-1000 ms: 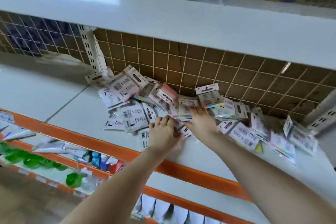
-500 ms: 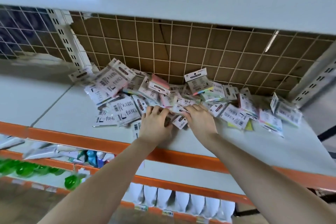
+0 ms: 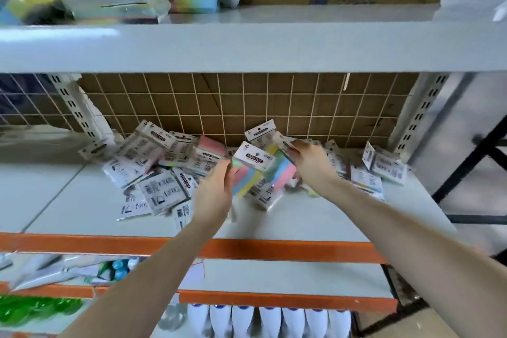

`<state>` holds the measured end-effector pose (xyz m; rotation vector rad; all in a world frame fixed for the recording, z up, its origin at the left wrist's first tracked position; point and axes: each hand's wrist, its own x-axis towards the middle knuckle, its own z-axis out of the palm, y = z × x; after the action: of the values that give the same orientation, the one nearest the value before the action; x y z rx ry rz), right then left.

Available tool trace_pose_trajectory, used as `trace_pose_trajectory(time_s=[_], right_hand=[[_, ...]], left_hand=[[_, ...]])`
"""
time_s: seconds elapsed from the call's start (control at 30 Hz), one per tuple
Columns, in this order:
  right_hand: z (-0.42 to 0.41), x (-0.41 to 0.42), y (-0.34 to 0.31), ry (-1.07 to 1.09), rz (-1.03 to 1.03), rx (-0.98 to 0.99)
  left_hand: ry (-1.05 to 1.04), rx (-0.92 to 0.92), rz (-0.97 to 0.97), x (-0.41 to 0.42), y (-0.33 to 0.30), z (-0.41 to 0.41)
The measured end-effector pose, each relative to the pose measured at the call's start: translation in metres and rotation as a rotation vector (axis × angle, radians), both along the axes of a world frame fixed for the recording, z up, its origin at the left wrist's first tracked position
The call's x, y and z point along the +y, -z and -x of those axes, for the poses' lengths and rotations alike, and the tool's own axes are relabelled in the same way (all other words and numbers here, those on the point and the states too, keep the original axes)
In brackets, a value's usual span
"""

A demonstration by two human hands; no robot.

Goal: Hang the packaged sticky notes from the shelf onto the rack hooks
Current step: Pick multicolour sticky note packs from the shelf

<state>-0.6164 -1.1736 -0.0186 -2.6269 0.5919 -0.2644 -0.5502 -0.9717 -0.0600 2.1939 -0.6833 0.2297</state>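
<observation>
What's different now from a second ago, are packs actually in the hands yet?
Yes. Both hands were pressing down into the pile; now the left hand holds a sticky-note pack lifted off the shelf, and the right hand holds another pack beside it. The rest of the pile looks unchanged. The view has tilted up.

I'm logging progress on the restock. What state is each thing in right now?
Left hand: grips a packet.
Right hand: grips another packet.
Left packet: lifted, coloured side showing.
Right packet: lifted, tilted.
Pile of packets: loose on the shelf, none hung.
Wire grid: no hooks visible.
</observation>
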Motion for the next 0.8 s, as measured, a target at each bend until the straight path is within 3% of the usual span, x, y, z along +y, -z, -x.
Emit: trace_pose_trajectory(time_s=[0.1, 0.2, 0.4, 0.6, 0.8], right_hand=[[0.012, -0.018, -0.011, 0.054, -0.258, -0.151], [0.024, -0.033, -0.019, 0.033, -0.276, -0.176], [0.049, -0.057, -0.025, 0.014, -0.349, -0.140], [0.083, -0.087, -0.020, 0.042, -0.318, -0.180], [0.128, -0.119, -0.028, 0.042, -0.370, -0.307]], left_hand=[[-0.064, 0.243, 0.241, -0.017, -0.007, 0.013], [-0.075, 0.385, 0.392, -0.031, -0.015, 0.022], [-0.046, 0.721, 0.472, -0.054, -0.023, 0.036], [0.031, 0.883, 0.476, -0.091, -0.029, 0.060], [0.104, 0.838, 0.459, -0.128, -0.035, 0.087]])
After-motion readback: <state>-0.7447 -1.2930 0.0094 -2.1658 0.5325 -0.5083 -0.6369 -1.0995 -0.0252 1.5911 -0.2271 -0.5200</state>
